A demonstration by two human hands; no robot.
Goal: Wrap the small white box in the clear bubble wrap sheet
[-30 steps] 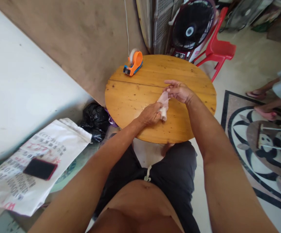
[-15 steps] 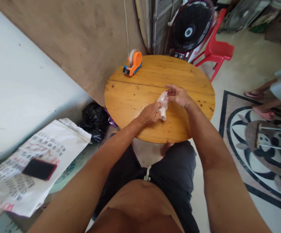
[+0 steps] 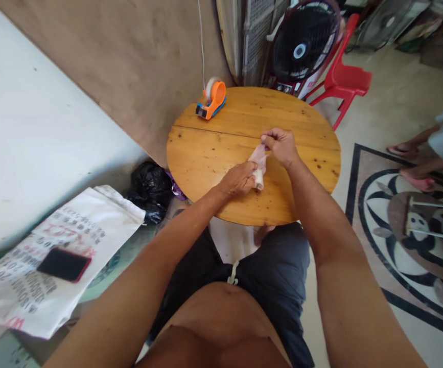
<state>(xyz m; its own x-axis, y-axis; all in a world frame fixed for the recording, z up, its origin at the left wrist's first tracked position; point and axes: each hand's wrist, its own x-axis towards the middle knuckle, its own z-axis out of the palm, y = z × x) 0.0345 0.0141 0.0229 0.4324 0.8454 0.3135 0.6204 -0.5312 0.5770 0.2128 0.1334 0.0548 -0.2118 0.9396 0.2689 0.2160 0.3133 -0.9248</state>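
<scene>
A pale pink, thin plastic bag [image 3: 258, 157], bunched and partly rolled into a narrow bundle, is held just over the round wooden table [image 3: 206, 158]. My left hand [image 3: 238, 179] is closed around its lower part, with the whitish rolled end sticking out near the fingertips. At the upper end, my right hand [image 3: 280, 145] pinches the edge of the plastic between thumb and forefinger and draws it to a peak. What the bag contains, if anything, I cannot make out. Farther back on the tabletop stands an orange and blue tape dispenser [image 3: 214, 99] with a roll of clear tape.
Behind the table are a dark fan [image 3: 300, 48] and a red plastic chair [image 3: 346, 76]. A phone [image 3: 64, 264] lies on a printed white sack [image 3: 102, 220] at left, beside a black plastic bag [image 3: 150, 189]. Another person's feet [image 3: 416, 179] show at right.
My right hand's fingers have closed into a pinch on the bag's upper end and pulled the plastic up slightly. My left hand keeps its grip.
</scene>
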